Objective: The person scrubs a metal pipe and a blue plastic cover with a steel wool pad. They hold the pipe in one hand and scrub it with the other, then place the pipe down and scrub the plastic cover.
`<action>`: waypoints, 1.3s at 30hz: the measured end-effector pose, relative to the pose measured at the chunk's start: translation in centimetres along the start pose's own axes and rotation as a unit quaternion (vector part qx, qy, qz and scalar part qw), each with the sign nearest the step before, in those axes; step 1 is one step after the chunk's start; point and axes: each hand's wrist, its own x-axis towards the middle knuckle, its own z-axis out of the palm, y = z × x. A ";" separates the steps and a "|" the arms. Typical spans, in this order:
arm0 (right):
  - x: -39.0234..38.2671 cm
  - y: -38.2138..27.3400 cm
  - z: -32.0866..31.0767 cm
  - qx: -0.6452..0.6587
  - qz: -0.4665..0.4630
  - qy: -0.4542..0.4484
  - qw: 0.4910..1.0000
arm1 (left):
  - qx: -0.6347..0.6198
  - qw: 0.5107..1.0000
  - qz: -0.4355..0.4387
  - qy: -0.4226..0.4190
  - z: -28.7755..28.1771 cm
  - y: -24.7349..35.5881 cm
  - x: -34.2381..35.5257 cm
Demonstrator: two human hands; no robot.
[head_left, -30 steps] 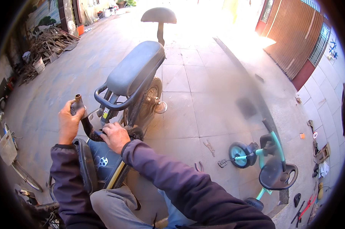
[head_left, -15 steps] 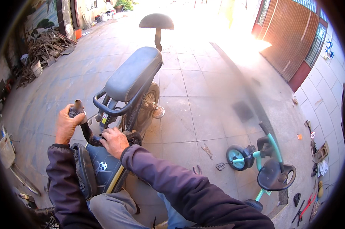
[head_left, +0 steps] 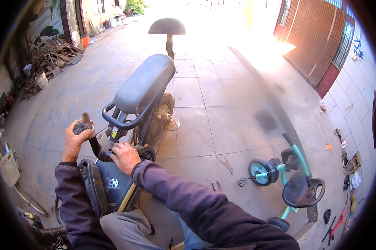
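My left hand point(head_left: 73, 143) is closed around a fuzzy grey wad of steel wool point(head_left: 82, 128), pressed against the upper end of a bent dark tube point(head_left: 97, 149). The bare brown tip of the tube sticks up above the wad. Lower on the same tube, my right hand point(head_left: 125, 157) wraps its fingers over it, thumb side hidden. Tube and hands are over the footboard point(head_left: 113, 173) of an electric scooter. Its long grey seat point(head_left: 143, 83) and black loop handle point(head_left: 123, 124) lie just beyond my hands; a padded backrest point(head_left: 167, 27) rises behind.
A child's turquoise tricycle point(head_left: 298, 160) stands on the right. Pliers point(head_left: 217, 186) and another metal tool point(head_left: 227, 166) lie on the paving between. Red-handled cutters point(head_left: 340, 223) lie at far right. A scrap-wood pile point(head_left: 50, 58) and a bicycle wheel point(head_left: 29, 199) are on the left.
My left hand and the steel wool are slightly lower, with more of the tube's tip showing. My right hand keeps its hold. The whole view has shifted a little.
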 end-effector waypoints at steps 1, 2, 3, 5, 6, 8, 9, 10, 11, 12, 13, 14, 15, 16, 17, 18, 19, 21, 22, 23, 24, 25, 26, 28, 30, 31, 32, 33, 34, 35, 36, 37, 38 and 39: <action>0.0 -0.1 0.0 0.001 0.000 -0.005 1.000 | -0.020 0.999 -0.017 -0.038 -0.7 0.7 0.0; 0.0 -0.1 -0.1 0.002 0.001 -0.007 1.000 | -0.040 0.996 -0.033 -0.077 -1.2 1.3 0.2; 0.1 0.0 -0.2 0.002 0.002 -0.008 1.000 | -0.032 0.991 -0.058 -0.115 -1.5 1.8 0.7; 0.2 -0.3 -0.1 0.010 -0.001 -0.010 1.000 | -0.089 0.982 -0.068 -0.150 -2.2 1.8 1.1; 0.3 -0.5 0.0 0.013 -0.002 -0.009 1.000 | -0.118 0.976 -0.072 -0.167 -2.3 1.7 1.2; 0.3 -0.4 0.0 0.014 -0.003 -0.005 1.000 | -0.186 0.966 -0.078 -0.160 -1.8 1.3 0.7; 0.2 -0.4 0.0 0.013 -0.005 -0.002 1.000 | -0.218 0.960 -0.081 -0.156 -1.5 1.2 0.5; 0.2 -0.4 0.0 0.012 -0.007 0.001 1.000 | -0.208 0.965 -0.069 -0.146 -1.3 1.0 0.4; 0.2 -0.4 0.1 0.012 -0.005 0.000 1.000 | -0.198 0.969 -0.057 -0.135 -1.2 0.8 0.3; 0.2 -0.4 0.1 0.013 -0.004 0.000 1.000 | -0.186 0.974 -0.046 -0.123 -1.1 0.7 0.2; 0.2 -0.3 0.1 0.011 -0.002 0.001 1.000 | -0.158 0.981 -0.040 -0.107 -0.9 0.6 0.1; 0.1 -0.1 0.0 0.007 -0.002 0.002 1.000 | -0.130 0.987 -0.035 -0.090 -0.7 0.6 0.1; 0.1 0.1 0.0 0.003 -0.001 0.003 1.000 | -0.102 0.992 -0.029 -0.073 -0.4 0.6 -0.1; 0.1 0.1 0.1 0.002 -0.002 0.004 1.000 | -0.073 0.997 -0.016 -0.035 -0.1 0.6 -0.3; 0.1 0.1 0.1 0.003 -0.001 0.005 1.000 | -0.044 0.999 -0.003 0.003 0.5 0.3 -0.5; 0.1 0.1 0.2 0.004 0.001 0.005 1.000 | -0.015 0.999 0.009 0.041 1.0 -0.3 -0.6; 0.3 -0.1 0.2 0.008 0.001 0.006 1.000 | 0.076 0.991 0.045 0.097 1.2 -1.5 -0.6; 0.3 -0.3 0.3 0.000 0.007 0.005 1.000 | 0.244 0.924 0.140 0.259 4.8 -1.8 -1.8; 0.4 -0.4 0.3 -0.004 0.009 0.006 1.000 | 0.322 0.866 0.186 0.335 6.2 -2.0 -2.2; 0.5 -0.5 0.4 0.006 0.003 0.007 1.000 | 0.387 0.806 0.254 0.369 6.4 -2.4 -2.1; 0.6 -0.7 0.5 0.016 -0.004 0.008 1.000 | 0.333 0.850 0.200 0.355 6.0 -2.0 -2.0; 0.3 -0.3 0.4 0.021 -0.005 0.007 1.000 | 0.272 0.891 0.140 0.334 6.1 -1.5 -2.0; 0.1 0.1 0.3 0.018 -0.002 0.004 1.000 | 0.209 0.924 0.079 0.311 6.2 -1.1 -2.1; 0.2 0.4 0.1 0.015 -0.002 0.002 1.000 | 0.181 0.949 0.081 0.245 4.8 -1.2 -1.5; 0.4 0.1 0.2 0.024 -0.006 0.005 1.000 | 0.129 0.977 0.067 0.153 1.8 -1.7 -0.7; 0.3 0.1 0.3 0.028 -0.007 0.005 1.000 | 0.091 0.989 0.051 0.104 0.6 -1.7 -0.3; 0.2 0.3 0.3 0.025 -0.006 0.004 1.000 | 0.066 0.996 0.022 0.058 0.3 -0.9 -0.1; 0.2 0.6 0.2 0.021 -0.005 0.004 1.000 | 0.040 0.999 -0.008 0.010 -0.1 0.1 0.2; 0.3 0.5 0.2 0.020 -0.007 0.003 1.000 | 0.016 0.999 -0.036 -0.034 -0.6 1.1 0.4; 0.3 0.5 0.1 0.017 -0.003 0.002 1.000 | -0.009 0.996 -0.042 -0.081 -1.0 1.4 0.7; 0.3 0.5 0.1 0.013 0.001 0.001 1.000 | -0.070 0.991 -0.056 -0.103 -1.1 1.3 0.9; 0.4 0.1 0.1 0.012 0.003 -0.001 1.000 | -0.129 0.982 -0.070 -0.123 -1.4 1.4 0.9; 0.5 -0.2 0.1 0.016 -0.001 0.001 1.000 | -0.187 0.968 -0.083 -0.142 -1.7 1.3 0.9; 0.6 -0.5 0.1 0.020 -0.004 0.003 1.000 | -0.204 0.963 -0.091 -0.154 -2.3 0.8 1.0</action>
